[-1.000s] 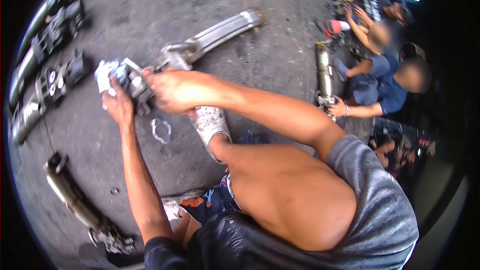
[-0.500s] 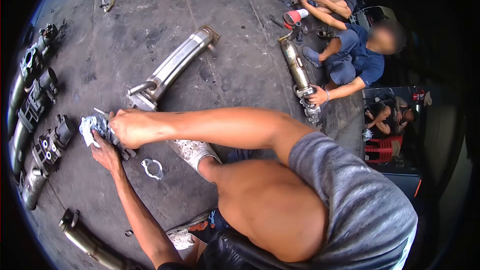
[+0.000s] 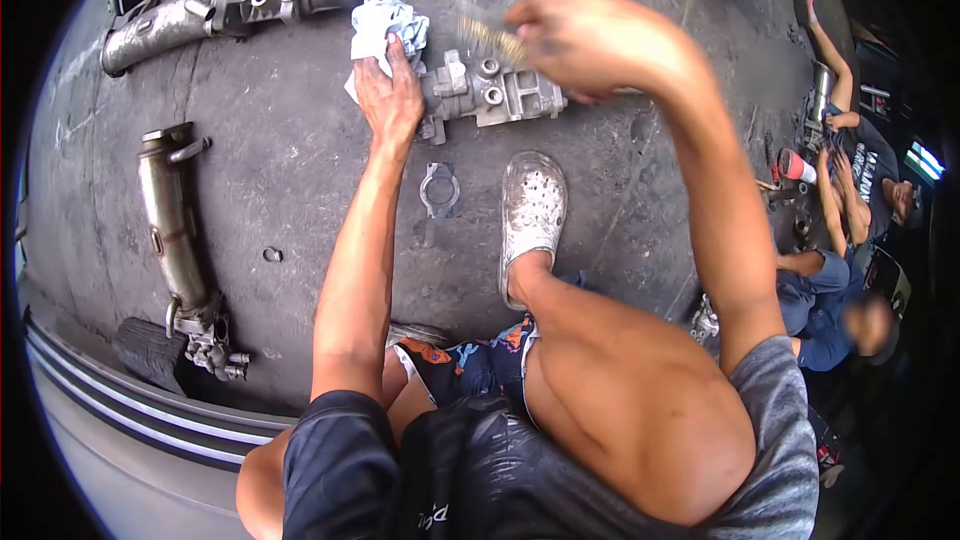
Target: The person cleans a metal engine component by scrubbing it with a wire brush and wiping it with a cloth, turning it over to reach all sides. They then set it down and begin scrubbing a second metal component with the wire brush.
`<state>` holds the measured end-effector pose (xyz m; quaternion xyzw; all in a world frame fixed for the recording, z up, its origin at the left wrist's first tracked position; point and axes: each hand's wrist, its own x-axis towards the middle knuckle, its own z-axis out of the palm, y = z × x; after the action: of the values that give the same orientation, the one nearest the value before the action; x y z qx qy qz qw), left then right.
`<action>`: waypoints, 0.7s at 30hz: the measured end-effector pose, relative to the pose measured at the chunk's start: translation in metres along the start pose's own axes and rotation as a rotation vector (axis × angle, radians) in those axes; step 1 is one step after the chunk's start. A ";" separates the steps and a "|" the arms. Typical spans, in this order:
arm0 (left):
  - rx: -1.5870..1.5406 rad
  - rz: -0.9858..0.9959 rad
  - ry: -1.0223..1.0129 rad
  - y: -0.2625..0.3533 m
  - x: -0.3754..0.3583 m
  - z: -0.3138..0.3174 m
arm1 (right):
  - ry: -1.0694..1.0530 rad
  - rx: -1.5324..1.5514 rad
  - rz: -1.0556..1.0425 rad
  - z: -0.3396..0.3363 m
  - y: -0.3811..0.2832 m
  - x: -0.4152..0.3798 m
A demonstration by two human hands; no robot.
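A crumpled white rag [image 3: 392, 22] lies bunched under my left hand [image 3: 388, 95], whose fingers press it against the left end of a grey metal valve housing [image 3: 510, 100] on the floor. My right hand [image 3: 590, 45] is closed around a brush with brass-coloured wire bristles [image 3: 492, 38]. It hovers over the housing's right end, and the bristles are smeared by motion. A flat metal clamp ring [image 3: 438, 190] lies on the floor just below the housing.
Pipe assemblies with valve bodies [image 3: 240, 0] lie at the upper left, and a metal cylinder [image 3: 170, 210] lies at the left. A small ring [image 3: 272, 254] sits near it. My clog [image 3: 533, 205] is planted below the housing. Other people [image 3: 860, 180] sit working at the right.
The view has swung toward the left side of the floor. My right hand has moved away from my left hand, lifting the brush over the housing. My left hand stays on the rag.
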<state>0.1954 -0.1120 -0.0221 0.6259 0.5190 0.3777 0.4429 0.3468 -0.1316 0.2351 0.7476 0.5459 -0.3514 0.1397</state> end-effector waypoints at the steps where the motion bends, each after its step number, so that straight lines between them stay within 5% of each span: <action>1: 0.018 0.003 0.025 -0.002 -0.002 0.000 | -0.228 -0.156 0.072 0.010 -0.011 0.024; 4: 0.041 0.035 0.077 -0.005 -0.002 0.004 | -0.359 0.062 0.137 0.005 -0.003 0.068; 7: 0.054 0.003 0.023 -0.007 -0.008 0.000 | -0.162 -0.014 0.106 -0.029 0.005 0.042; 9: 0.040 0.054 0.060 -0.011 -0.012 -0.001 | -0.333 0.031 0.144 -0.053 -0.017 0.026; 14: 0.061 0.097 0.058 -0.012 -0.017 0.003 | -0.429 -0.181 0.040 0.029 -0.010 0.083; 15: 0.065 0.095 0.042 -0.015 -0.016 0.003 | -0.373 0.008 0.114 0.018 -0.012 0.076; 21: 0.055 0.124 0.036 -0.008 -0.015 -0.002 | -0.272 -0.116 0.114 -0.024 -0.036 0.011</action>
<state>0.1880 -0.1260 -0.0297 0.6618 0.4974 0.4011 0.3919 0.3242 -0.0962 0.2506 0.7136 0.4982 -0.4087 0.2749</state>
